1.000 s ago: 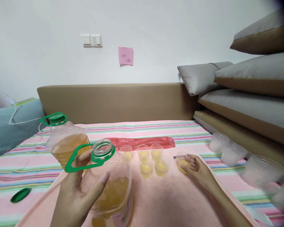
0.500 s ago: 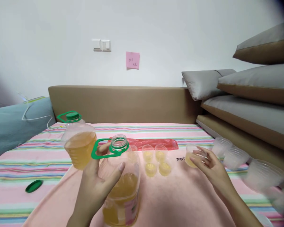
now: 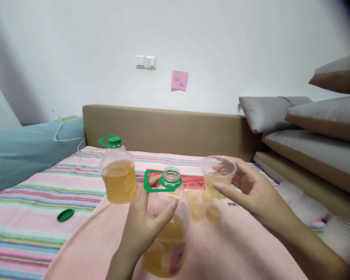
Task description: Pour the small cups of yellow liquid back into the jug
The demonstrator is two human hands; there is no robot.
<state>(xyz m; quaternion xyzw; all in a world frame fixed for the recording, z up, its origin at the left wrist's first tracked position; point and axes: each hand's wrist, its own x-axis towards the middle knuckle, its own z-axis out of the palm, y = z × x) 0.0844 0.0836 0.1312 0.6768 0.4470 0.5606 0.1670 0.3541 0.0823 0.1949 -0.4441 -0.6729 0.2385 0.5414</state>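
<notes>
My left hand (image 3: 150, 217) is closed around the upper part of a clear plastic bottle (image 3: 166, 249) with a green handle ring, an uncapped mouth and yellow liquid inside. The bottle stands upright on the pink cloth. My right hand (image 3: 247, 186) grips a clear plastic cup (image 3: 218, 175) partly filled with yellowish liquid, held raised beside the bottle's neck. Behind and below that cup, several small clear cups (image 3: 196, 213) of yellow liquid stand in a cluster, partly hidden by the raised cup and the bottle.
A second, capped bottle (image 3: 119, 181) of yellow liquid stands at the back left. A green cap (image 3: 65, 215) lies on the striped sheet. Stacks of clear cups (image 3: 307, 208) line the right side, below piled cushions (image 3: 317, 147). Red plastic (image 3: 189, 179) lies behind the cups.
My right hand has lifted the cup and brought it left, closer to the bottle. The left hand keeps its hold on the bottle. The whole view has shifted slightly.
</notes>
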